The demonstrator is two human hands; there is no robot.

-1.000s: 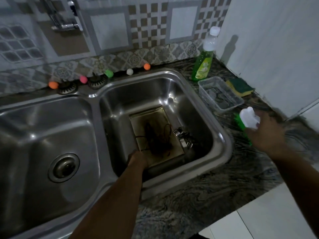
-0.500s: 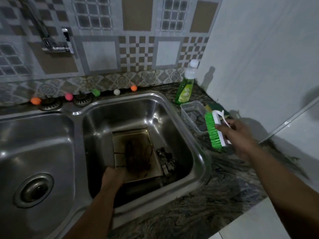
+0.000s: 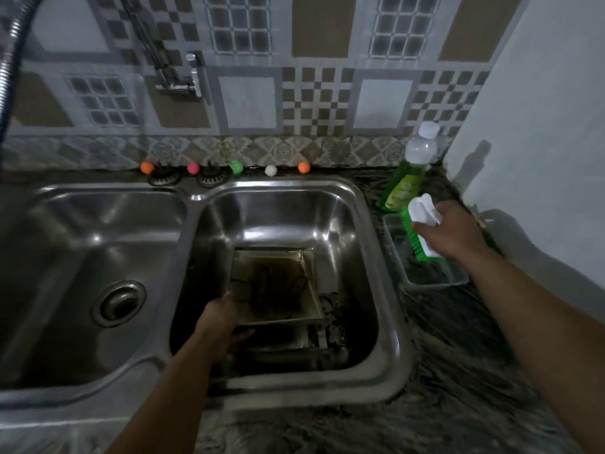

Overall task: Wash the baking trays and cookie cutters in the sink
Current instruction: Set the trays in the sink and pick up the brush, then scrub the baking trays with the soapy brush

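on the dark marbled stone counter [image 3: 458, 404] sits a double stainless steel sink [image 3: 386, 371], and behind it rises a wall of patterned grey and brown tiles [image 3: 314, 99] with a chrome tap [image 3: 183, 83] fixed on it. a plain white wall [image 3: 540, 126] closes the corner on the right. five small coloured balls [image 3: 235, 167] stand in a row on the back edge of the sink. in the right basin lies the stained square metal baking tray [image 3: 275, 286], tilted, with the small metal cookie cutters [image 3: 334, 326] just beside its right corner at the bottom of the basin. the left hand [image 3: 219, 326] grasps the near left edge of the tray, thumb over the rim. the right hand [image 3: 451, 231] grips a scrubbing brush with white handle and green bristles [image 3: 422, 224], holding it over the clear plastic rectangular container [image 3: 432, 276] on the counter, near the green dish soap bottle with white cap [image 3: 406, 181].

compared with half a second ago, the brush was further from the bottle and beside the container; now it is over the container. the left hand holds the tray the same way as before, and the tray has not left the basin.
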